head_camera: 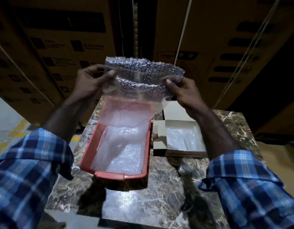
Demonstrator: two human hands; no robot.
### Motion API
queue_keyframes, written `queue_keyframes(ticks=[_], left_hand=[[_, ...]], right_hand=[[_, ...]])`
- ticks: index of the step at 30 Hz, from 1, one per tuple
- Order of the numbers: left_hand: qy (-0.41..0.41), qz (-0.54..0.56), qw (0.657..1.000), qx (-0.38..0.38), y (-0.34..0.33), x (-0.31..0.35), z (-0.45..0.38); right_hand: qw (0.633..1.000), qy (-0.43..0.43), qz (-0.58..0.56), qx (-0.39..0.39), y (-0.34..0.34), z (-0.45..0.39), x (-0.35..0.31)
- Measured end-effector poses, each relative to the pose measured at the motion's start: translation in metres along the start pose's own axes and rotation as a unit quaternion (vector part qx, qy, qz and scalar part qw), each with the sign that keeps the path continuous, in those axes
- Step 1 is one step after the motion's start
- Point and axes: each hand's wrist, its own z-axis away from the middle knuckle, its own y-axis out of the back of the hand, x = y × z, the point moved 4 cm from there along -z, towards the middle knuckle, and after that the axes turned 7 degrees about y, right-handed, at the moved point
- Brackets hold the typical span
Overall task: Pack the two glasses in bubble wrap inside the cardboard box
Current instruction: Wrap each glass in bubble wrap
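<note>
Bubble wrap sheet up and stretched between both hands, above the red tray.

The left hand [91, 80] and right hand [182, 90] are apart, each pinching a top corner of the bubble wrap [143, 76]; best to keep it taut and level so it lays flat before a glass goes on. The sheet is clear, bubbly and limp, its lower end trailing into the red tray [91, 144] on the desk [159, 195]. One glass [187, 166] shows faintly just beside the open cardboard box [181, 138], which looks lined with wrap.
</note>
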Motion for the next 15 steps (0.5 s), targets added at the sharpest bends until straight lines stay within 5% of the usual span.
queue_keyframes(ticks=[4, 8, 15], left_hand=[[-0.041, -0.039, 0.998, 0.025, -0.029, 0.022, 0.007], [-0.077, -0.042, 0.995, 0.042, -0.077, 0.04, 0.029], [-0.098, 0.04, 0.994, 0.031, -0.184, 0.042, 0.095]], right_hand=[[0.998, 0.011, 0.05, 0.023, 0.039, 0.004, -0.024], [0.999, 0.009, -0.023, 0.042, 0.089, 0.024, -0.042], [0.994, 0.055, -0.035, 0.085, 0.187, 0.105, -0.034]])
